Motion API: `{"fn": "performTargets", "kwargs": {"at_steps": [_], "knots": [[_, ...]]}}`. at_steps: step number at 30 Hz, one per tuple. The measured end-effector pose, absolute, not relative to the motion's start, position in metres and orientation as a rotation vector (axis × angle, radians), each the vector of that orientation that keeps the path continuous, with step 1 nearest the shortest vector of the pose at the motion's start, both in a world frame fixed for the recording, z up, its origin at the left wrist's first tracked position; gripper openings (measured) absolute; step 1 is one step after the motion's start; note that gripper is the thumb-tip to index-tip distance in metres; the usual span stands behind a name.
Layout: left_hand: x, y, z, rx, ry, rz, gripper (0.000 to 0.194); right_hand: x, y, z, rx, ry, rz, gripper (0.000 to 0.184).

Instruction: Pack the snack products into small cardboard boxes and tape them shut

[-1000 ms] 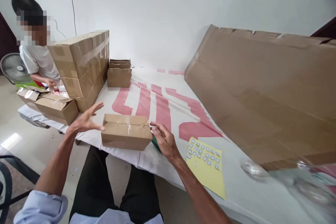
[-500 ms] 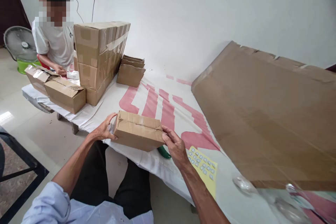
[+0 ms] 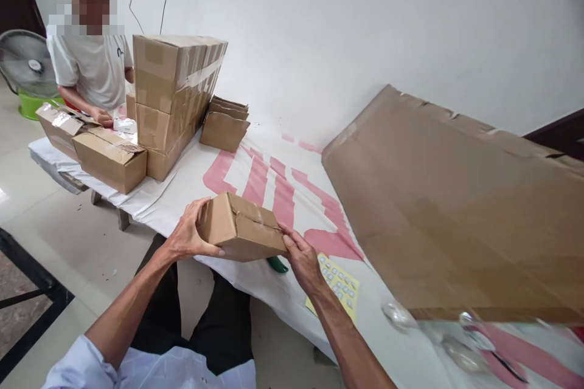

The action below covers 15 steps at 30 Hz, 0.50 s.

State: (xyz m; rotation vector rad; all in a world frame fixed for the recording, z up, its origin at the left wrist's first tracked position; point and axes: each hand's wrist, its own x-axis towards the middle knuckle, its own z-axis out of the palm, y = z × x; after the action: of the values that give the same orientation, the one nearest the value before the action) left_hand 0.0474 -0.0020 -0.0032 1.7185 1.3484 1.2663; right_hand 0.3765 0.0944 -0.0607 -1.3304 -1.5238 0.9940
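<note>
A small closed cardboard box [image 3: 258, 237] is held over the front edge of the cloth-covered table [image 3: 182, 194]. My left hand [image 3: 194, 230] grips its left end, thumb along the lower front and fingers on the far side. On the right end, my right hand [image 3: 301, 255] presses with thumb and fingers. A strip of clear tape crosses the top seam. Under the box, partly hidden, lies a dark green object [image 3: 277, 265] whose kind I cannot make out. Beside my right wrist is a yellow sheet of small stickers [image 3: 340, 282].
Taped boxes [image 3: 157, 97] stand stacked at the left, with two smaller boxes [image 3: 112, 158] before them. Folded cardboard [image 3: 224, 124] lies behind. A large cardboard sheet [image 3: 447, 206] covers the right side. A co-worker [image 3: 91, 67] sits at the far left.
The box has turned in my hands, so its left end now faces me more. My left hand has shifted around that end. The view has swung slightly right.
</note>
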Motion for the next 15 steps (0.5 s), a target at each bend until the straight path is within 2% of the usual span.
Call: {"fn": "performTargets", "kwargs": {"at_steps": [9,15], "knots": [[0.004,-0.030,-0.013,1.628,1.303,1.214,0.098,0.333,0.069,-0.029,-1.213,-1.752,0.904,0.057],[-0.003,-0.029,-0.010,1.635,1.368,1.198,0.072,0.330,0.066,-0.026,-1.186,-1.875,0.806,0.055]]}}
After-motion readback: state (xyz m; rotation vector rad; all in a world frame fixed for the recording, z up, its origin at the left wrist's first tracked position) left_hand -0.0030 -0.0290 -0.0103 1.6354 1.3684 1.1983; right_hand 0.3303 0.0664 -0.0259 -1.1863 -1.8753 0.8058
